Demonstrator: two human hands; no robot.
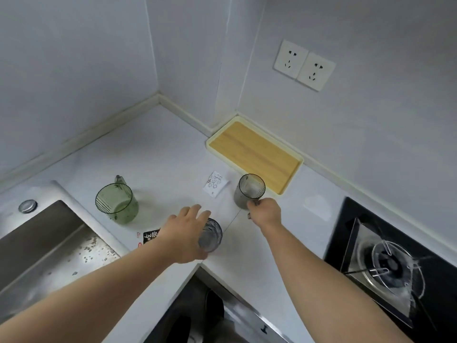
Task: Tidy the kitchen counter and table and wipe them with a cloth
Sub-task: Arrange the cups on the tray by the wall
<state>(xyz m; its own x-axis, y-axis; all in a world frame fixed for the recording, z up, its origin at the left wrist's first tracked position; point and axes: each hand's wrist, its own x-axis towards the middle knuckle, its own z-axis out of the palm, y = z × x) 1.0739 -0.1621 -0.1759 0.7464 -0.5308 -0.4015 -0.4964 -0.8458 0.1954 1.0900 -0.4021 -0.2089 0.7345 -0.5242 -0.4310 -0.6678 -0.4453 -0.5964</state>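
My left hand (186, 233) grips a clear ribbed glass (210, 238) near the counter's front corner. My right hand (265, 211) holds the handle of a grey mug (248, 191), which stands upright on the white counter (160, 154) next to the tray. A green mug (116, 203) with a handle stands to the left, near the sink. Between the mugs lies a small white sachet (214, 186). A black printed packet (149, 236) lies partly hidden under my left wrist.
A wooden tray (254, 154) with a pale rim sits in the back corner against the wall. A steel sink (47, 246) lies at the left, a gas hob (390, 263) at the right. Two wall sockets (304, 65) are above the tray.
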